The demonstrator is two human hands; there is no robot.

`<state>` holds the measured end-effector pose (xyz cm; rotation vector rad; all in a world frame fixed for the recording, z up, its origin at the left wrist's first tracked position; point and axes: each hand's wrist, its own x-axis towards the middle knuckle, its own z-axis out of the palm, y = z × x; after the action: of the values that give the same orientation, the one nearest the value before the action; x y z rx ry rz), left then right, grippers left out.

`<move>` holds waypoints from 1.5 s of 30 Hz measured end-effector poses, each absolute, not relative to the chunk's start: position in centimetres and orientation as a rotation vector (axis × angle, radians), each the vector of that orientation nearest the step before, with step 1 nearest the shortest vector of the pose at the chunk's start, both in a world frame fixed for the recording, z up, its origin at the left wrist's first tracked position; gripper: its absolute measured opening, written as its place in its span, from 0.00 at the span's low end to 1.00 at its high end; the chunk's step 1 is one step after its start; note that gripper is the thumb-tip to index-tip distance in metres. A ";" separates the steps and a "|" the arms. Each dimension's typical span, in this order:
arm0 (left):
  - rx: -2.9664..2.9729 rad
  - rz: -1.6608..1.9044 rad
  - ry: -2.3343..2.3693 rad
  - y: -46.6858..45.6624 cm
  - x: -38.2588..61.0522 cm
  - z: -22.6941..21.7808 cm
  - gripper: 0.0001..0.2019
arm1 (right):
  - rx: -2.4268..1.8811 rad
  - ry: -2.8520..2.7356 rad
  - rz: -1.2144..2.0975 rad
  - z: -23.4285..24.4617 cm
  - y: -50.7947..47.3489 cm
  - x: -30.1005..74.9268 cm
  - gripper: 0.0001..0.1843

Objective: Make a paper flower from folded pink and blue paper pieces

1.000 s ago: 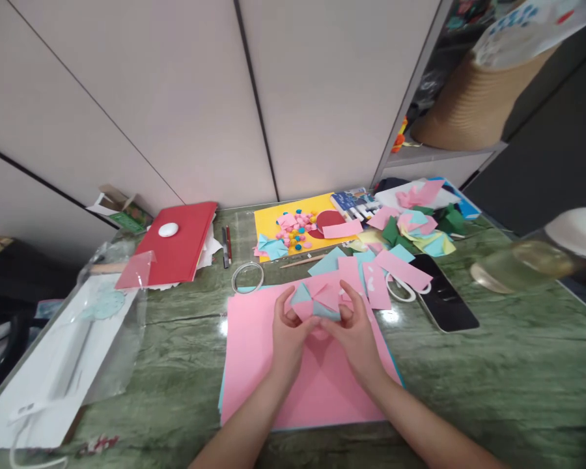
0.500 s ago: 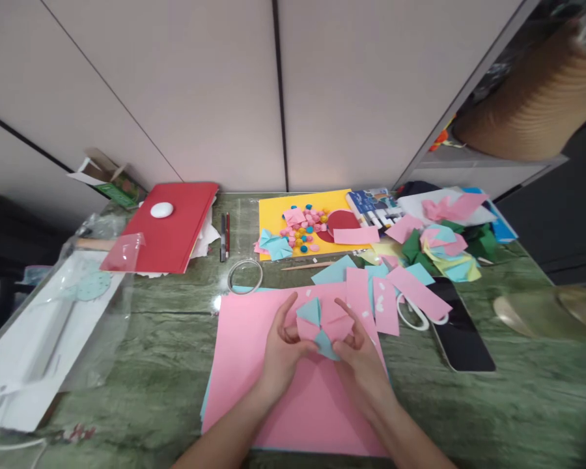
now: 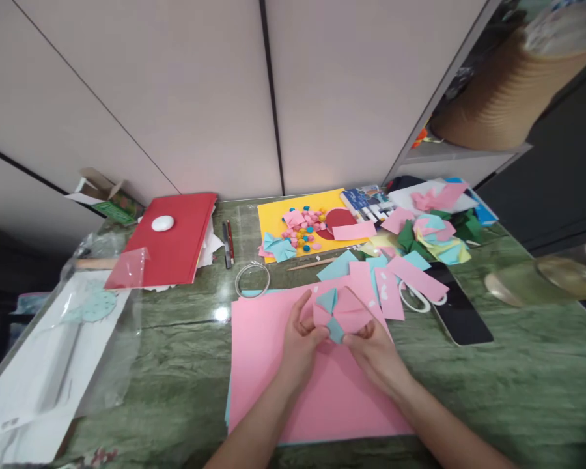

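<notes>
A small folded paper piece (image 3: 344,316), pink with blue parts, is held up between both hands over the paper stack. My left hand (image 3: 301,342) pinches its left lower edge, thumb in front and fingers at the side and behind. My right hand (image 3: 374,352) grips the lower right edge with thumb and fingers. Beneath them lies a stack of pink sheets (image 3: 268,365) with blue sheets showing at its edges. Just past the folded piece lie pink paper strips (image 3: 389,294).
A roll of tape (image 3: 252,280) and a wooden stick (image 3: 312,263) lie beyond the stack. White-handled scissors (image 3: 414,298) and a phone (image 3: 461,306) are at right, near a glass bottle (image 3: 522,281). A yellow sheet (image 3: 273,218) bears small coloured balls. Red folder (image 3: 176,244) sits left.
The folded paper has turned and tilted in my hands, with more pink showing at right. My right fingers have come down to its lower right edge. The camera view has shifted.
</notes>
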<state>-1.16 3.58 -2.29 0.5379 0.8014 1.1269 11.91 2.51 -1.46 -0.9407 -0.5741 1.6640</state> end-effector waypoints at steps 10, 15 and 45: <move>0.276 1.097 0.714 3.7 -1.6 -1.8 0.25 | -0.999 -1.075 1.416 -0.6 4.4 15.4 0.39; 0.168 1.010 0.685 3.7 -1.4 -1.7 0.22 | -1.228 -1.553 0.705 -0.9 4.5 16.0 0.20; 1.736 1.207 1.315 1.7 -1.7 -0.4 0.12 | -1.473 -1.807 0.218 0.0 1.7 13.9 0.17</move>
<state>-1.68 1.74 -0.41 1.7359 1.3154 1.2072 13.86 1.70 0.00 -1.4728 -1.8074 0.2179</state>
